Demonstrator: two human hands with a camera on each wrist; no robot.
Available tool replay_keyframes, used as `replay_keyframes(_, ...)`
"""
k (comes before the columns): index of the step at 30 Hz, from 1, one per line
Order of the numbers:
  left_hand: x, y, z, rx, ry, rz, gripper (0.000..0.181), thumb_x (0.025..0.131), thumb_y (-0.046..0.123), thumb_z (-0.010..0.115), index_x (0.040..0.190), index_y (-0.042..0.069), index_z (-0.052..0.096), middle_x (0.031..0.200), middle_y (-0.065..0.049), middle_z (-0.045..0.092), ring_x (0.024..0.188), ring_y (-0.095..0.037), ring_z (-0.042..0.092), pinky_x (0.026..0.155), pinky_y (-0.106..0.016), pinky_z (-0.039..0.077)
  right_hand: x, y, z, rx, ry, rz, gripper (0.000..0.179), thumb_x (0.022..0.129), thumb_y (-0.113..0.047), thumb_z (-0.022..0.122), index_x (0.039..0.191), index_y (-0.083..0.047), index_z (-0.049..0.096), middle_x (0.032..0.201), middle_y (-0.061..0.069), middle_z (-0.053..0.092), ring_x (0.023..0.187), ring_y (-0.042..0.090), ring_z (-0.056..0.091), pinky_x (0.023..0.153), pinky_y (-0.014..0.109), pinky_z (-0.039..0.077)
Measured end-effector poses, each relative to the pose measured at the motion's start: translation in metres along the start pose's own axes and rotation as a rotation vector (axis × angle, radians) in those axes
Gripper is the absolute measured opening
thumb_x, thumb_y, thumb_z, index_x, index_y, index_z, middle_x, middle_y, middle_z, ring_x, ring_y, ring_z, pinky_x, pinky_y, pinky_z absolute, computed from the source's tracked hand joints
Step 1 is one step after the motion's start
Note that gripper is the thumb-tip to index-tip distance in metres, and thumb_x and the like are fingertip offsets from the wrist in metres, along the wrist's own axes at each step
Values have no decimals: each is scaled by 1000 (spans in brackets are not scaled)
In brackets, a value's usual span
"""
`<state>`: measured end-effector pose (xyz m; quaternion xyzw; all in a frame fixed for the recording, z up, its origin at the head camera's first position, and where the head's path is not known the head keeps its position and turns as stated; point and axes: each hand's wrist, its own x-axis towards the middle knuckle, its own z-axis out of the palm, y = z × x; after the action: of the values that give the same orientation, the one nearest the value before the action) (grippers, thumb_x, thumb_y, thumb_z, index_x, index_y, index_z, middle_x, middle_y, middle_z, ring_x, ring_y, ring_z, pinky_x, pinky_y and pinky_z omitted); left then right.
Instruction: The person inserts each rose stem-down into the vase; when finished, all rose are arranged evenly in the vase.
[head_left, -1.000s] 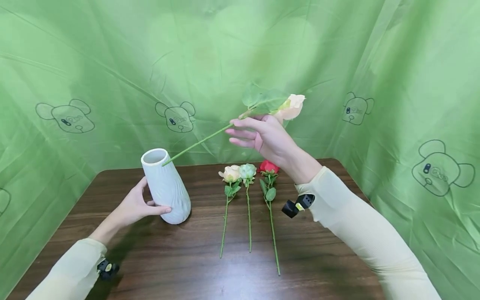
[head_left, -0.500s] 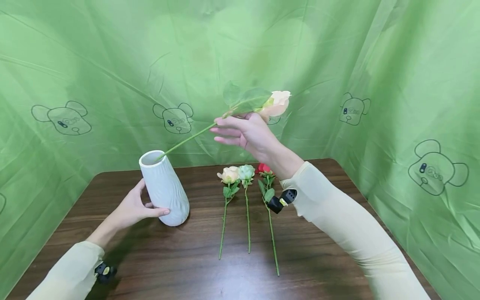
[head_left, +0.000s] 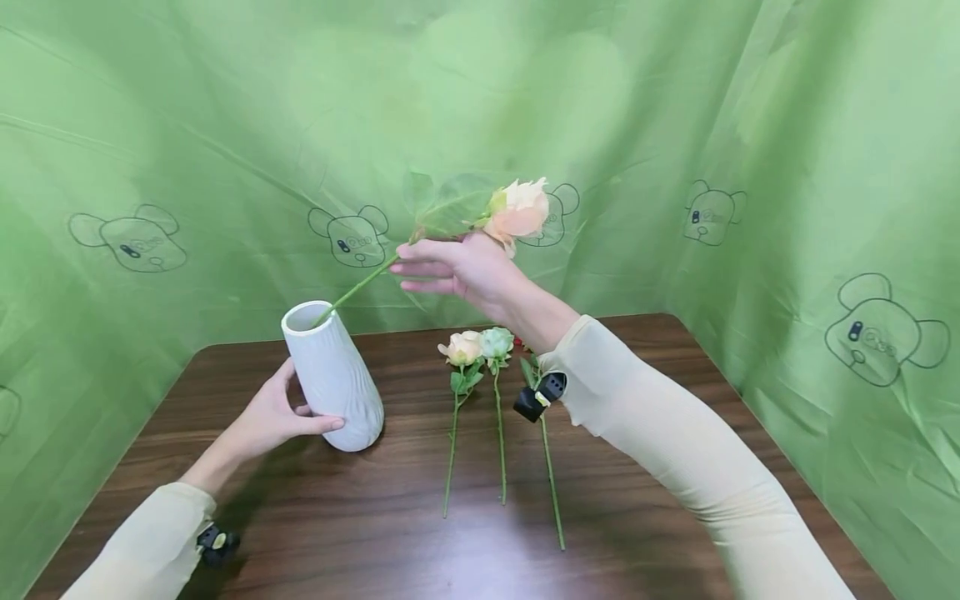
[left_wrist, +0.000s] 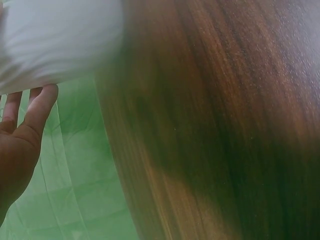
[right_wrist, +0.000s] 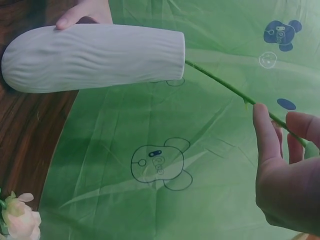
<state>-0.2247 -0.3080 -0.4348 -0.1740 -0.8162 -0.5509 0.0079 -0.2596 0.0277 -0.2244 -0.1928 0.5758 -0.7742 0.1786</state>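
A white ribbed vase (head_left: 333,383) leans to the left on the table, and my left hand (head_left: 281,417) grips its side, thumb across the front. In the left wrist view the fingers (left_wrist: 42,107) lie against the vase wall. My right hand (head_left: 468,271) pinches the green stem of a pale peach rose (head_left: 517,212) just below its leaves. The stem slants down to the left, and its lower end is inside the vase mouth, hidden there. In the right wrist view the thumb and fingers hold the stem (right_wrist: 220,81) a short way from the vase rim.
On the brown wooden table (head_left: 390,533) lie a cream rose (head_left: 462,348), a pale green rose (head_left: 497,343) and a red rose, its stem (head_left: 553,483) showing and its bloom mostly behind my right arm. A green curtain (head_left: 480,100) with bear-head drawings surrounds the table.
My right hand has moved left with the peach rose, and the stem end has gone from outside the vase rim into its mouth. The left hand and vase have stayed about where they were.
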Motion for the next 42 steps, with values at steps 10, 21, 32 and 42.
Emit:
replay_keyframes(10, 2, -2, 3, -8, -9, 9, 100, 72, 6, 93, 152, 14, 33, 134, -12, 53, 115, -21, 60, 90, -32, 57, 7, 4, 7, -54, -85, 21, 25, 95, -3, 69, 116, 11, 66, 115, 25, 70, 105, 33, 71, 94, 46, 57)
replay_keyframes(21, -4, 0, -4, 22, 5, 9, 98, 73, 6, 93, 151, 13, 34, 134, -10, 52, 113, -19, 60, 89, -32, 58, 24, 16, 28, 151, 5, -2, 93, 93, -6, 75, 152, -14, 3, 118, 19, 71, 103, 36, 71, 88, 47, 59)
replay_keyframes(32, -3, 2, -3, 19, 4, 12, 100, 73, 6, 93, 152, 14, 33, 135, -10, 52, 115, -20, 59, 90, -31, 57, 34, 34, 36, 234, 70, -128, 12, 96, -3, 70, 107, -6, 66, 110, 22, 70, 88, 27, 72, 86, 45, 60)
replay_keyframes(42, -4, 1, -3, 3, 4, 10, 100, 72, 5, 93, 152, 14, 33, 134, -11, 52, 114, -19, 60, 90, -31, 57, 39, 38, 43, 209, 72, -57, 14, 96, -5, 70, 110, -7, 67, 108, 15, 71, 94, 31, 72, 87, 39, 60)
